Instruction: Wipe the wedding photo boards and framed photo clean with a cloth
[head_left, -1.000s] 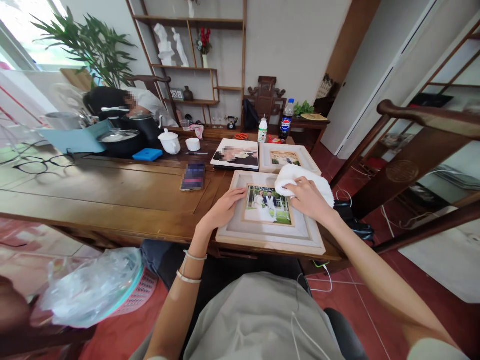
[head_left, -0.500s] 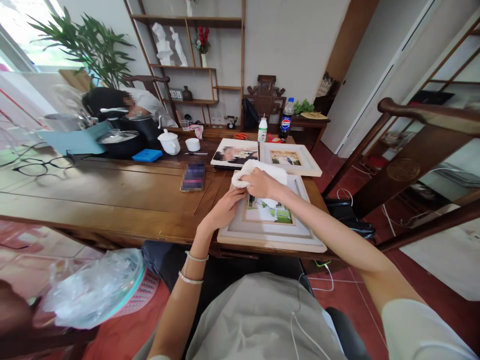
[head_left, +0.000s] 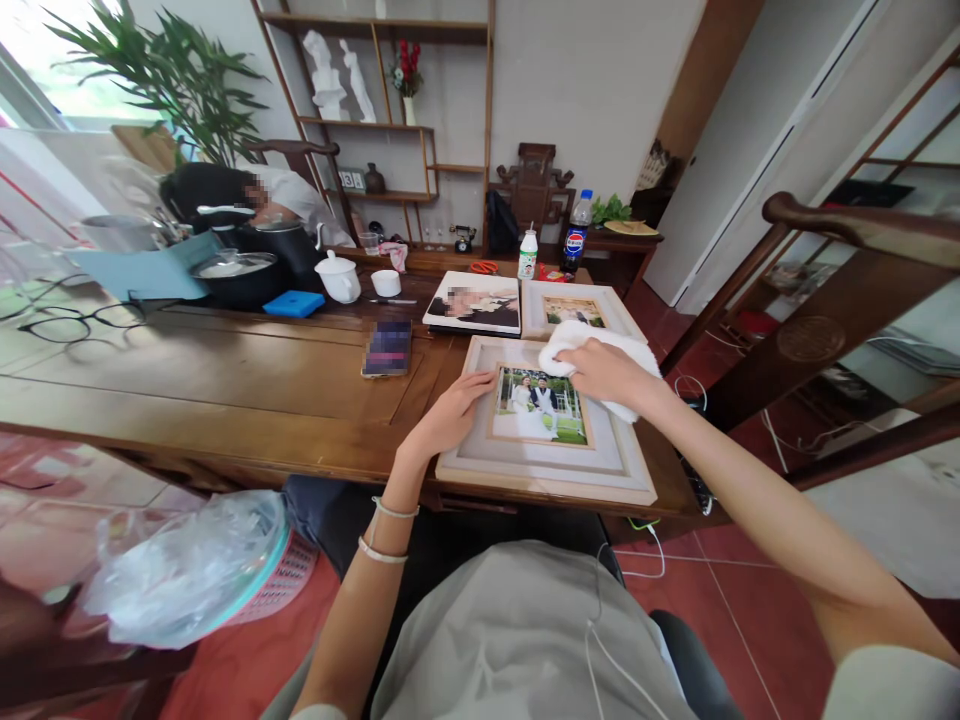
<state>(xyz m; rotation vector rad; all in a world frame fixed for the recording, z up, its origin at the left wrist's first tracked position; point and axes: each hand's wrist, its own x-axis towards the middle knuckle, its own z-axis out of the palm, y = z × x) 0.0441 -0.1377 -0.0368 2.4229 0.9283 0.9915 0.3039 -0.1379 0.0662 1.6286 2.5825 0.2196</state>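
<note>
A white picture frame (head_left: 540, 475) lies flat at the table's near right edge, with a photo (head_left: 537, 402) of two people in its middle. On the frame's left side rests my left hand (head_left: 448, 412), fingers stretched out. My right hand (head_left: 606, 374) is closed on a white cloth (head_left: 628, 352) and presses it over the frame's upper right part. Part of the cloth is hidden under that hand. Just beyond lie a second picture frame (head_left: 621, 312) and a photo panel (head_left: 474, 303).
A phone (head_left: 387, 348) lies left of the frame. Farther back stand a white teapot (head_left: 339, 277), a cup (head_left: 386, 283), a milk bottle (head_left: 528, 254) and a cola bottle (head_left: 577, 232). Eyeglasses (head_left: 82, 325) lie at left. A person (head_left: 289, 200) leans down behind pots. A wooden chair (head_left: 817, 330) stands right.
My right hand has slid the white cloth to the right across the frame, uncovering the photo. My left hand has stayed at the frame's left side.
</note>
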